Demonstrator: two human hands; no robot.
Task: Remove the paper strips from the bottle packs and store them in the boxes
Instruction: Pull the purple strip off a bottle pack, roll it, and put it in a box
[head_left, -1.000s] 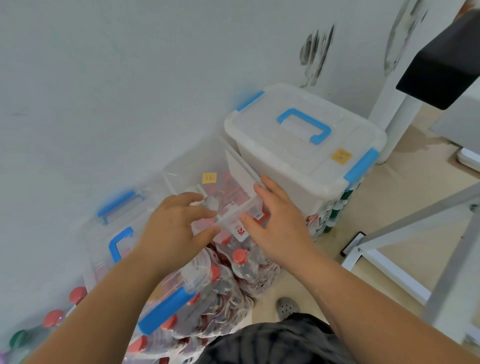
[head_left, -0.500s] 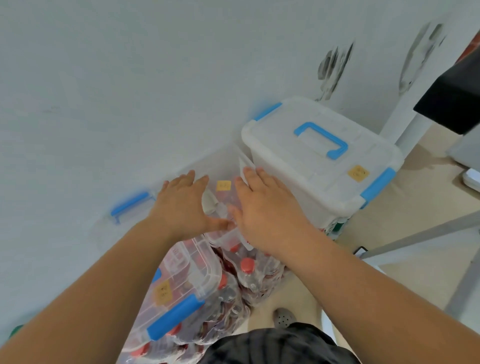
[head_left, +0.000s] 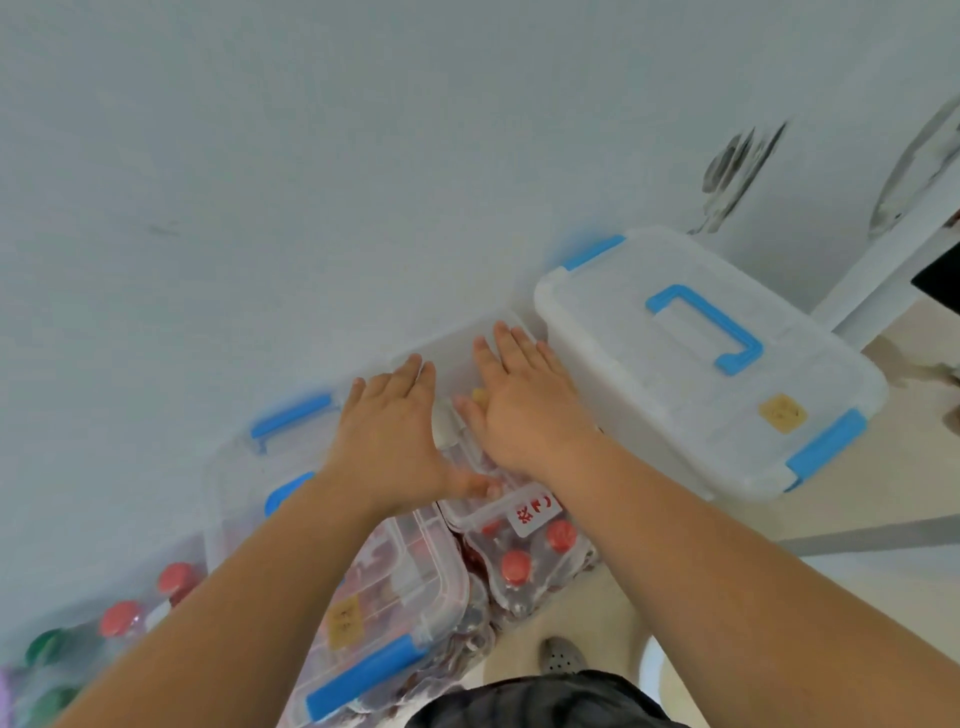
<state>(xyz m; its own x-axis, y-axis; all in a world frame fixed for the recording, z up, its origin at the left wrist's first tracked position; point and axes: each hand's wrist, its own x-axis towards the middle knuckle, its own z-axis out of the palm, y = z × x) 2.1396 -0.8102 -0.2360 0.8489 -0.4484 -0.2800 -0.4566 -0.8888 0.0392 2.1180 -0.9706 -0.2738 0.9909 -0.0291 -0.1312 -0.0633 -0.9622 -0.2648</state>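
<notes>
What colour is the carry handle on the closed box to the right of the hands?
Blue handle, clearest in the head view.

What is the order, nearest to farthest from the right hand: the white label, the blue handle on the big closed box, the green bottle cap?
1. white label, just below the right hand, beside the wrist.
2. blue handle, rightward, atop the big box.
3. green bottle cap, far lower left.

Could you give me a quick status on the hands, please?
Left hand, right hand flat, pressing small clear box. Bottle pack at its near edge. Large white box close alongside.
</notes>
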